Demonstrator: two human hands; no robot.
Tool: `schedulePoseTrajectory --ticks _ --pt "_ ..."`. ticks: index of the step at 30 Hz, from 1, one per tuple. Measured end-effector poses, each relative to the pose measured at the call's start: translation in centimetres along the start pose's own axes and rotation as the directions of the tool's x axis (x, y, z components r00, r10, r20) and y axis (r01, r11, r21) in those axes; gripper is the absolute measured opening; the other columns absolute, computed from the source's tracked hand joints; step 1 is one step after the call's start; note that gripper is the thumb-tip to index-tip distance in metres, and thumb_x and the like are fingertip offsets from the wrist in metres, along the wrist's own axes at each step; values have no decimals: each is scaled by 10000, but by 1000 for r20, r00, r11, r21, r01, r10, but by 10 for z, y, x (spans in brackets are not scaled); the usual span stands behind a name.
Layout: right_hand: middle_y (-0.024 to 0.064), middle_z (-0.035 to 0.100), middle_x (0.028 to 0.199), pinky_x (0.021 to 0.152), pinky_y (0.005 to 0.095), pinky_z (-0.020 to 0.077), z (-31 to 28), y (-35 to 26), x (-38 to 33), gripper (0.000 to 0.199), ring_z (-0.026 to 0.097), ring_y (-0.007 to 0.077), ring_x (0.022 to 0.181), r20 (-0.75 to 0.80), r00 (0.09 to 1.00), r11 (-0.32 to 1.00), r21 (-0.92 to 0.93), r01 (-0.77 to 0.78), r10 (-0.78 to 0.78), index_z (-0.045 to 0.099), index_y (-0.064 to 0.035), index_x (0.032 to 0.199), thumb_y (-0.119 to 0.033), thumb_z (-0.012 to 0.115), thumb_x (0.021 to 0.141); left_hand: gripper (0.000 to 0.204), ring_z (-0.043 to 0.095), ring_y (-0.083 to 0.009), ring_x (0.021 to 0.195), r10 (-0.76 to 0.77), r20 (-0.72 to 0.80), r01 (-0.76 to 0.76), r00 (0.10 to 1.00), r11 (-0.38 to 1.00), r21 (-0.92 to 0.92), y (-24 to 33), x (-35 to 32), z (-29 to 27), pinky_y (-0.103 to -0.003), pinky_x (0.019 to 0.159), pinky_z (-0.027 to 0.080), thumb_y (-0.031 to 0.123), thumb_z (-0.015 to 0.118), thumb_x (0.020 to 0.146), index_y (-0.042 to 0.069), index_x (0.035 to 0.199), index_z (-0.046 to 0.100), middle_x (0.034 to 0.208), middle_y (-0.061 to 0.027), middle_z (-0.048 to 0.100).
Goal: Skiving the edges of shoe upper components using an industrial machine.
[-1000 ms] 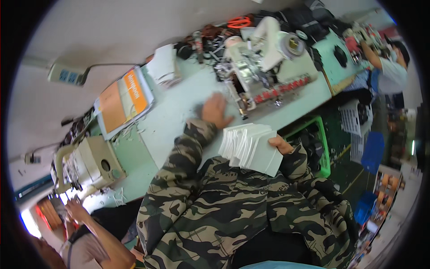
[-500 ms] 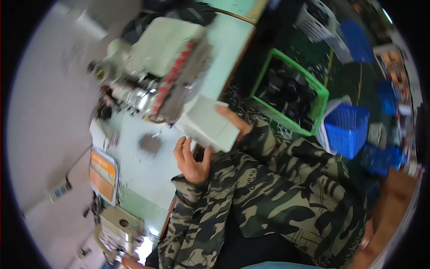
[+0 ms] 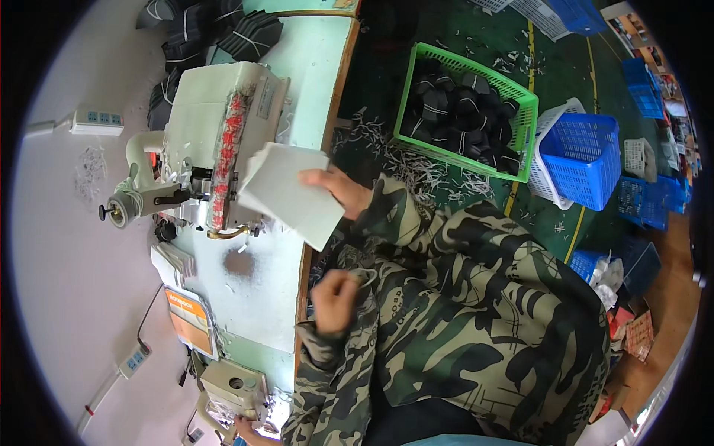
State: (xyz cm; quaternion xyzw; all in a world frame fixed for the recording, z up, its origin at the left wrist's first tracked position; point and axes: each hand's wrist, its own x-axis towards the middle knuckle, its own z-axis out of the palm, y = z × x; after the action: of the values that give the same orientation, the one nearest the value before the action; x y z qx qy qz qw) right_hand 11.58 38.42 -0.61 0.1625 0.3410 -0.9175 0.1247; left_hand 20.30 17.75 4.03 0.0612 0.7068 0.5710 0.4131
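Note:
My right hand [image 3: 343,191] grips a stack of flat off-white sheets [image 3: 291,195], thumb on top. The stack is slightly fanned at its left side and hangs over the table's edge in front of a sewing machine [image 3: 208,111]. Below it, near my body, my left hand [image 3: 335,300] is closed, slightly blurred and apart from the stack. A thin pale band [image 3: 366,277] loops out from its fingers; its material is unclear.
A green crate [image 3: 529,141] of black bundled pieces stands on the floor, with scraps around it and a blue basket [image 3: 584,160] beyond. The table [image 3: 256,297] carries an orange-and-white notebook [image 3: 190,320]. Another person's hand [image 3: 249,430] is by a second machine [image 3: 232,386].
The view has turned and steadied. My left hand has come away from the stack toward my body and closed, a pale band now showing at it. My right hand still holds the sheets.

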Motion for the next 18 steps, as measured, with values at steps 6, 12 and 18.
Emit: schedulePoseTrajectory --ticks 6,12,18 --pt "299 450 1377 1075 410 398 89 24 9 1245 498 399 1255 391 920 494 -803 334 14 120 33 1499 -499 826 622 184 664 -230 841 180 -494 63 851 898 435 -185 -1 -203 -355 776 514 92 632 827 -60 921 676 860 -141 694" --pt "206 560 1165 927 439 443 88 142 29 1164 576 371 1042 339 924 62 -941 334 174 238 40 1455 -399 832 555 217 618 -144 815 97 -646 62 757 974 219 -158 58 -289 -284 772 481 153 604 914 -48 908 687 889 -76 699" --pt "182 562 1132 929 471 416 126 191 63 1151 563 360 1031 523 852 -30 -852 523 12 255 43 1451 -388 833 553 394 629 -180 969 207 -720 -88 662 976 200 -211 61 -387 -306 859 488 256 564 971 -12 1260 572 1083 -119 670"
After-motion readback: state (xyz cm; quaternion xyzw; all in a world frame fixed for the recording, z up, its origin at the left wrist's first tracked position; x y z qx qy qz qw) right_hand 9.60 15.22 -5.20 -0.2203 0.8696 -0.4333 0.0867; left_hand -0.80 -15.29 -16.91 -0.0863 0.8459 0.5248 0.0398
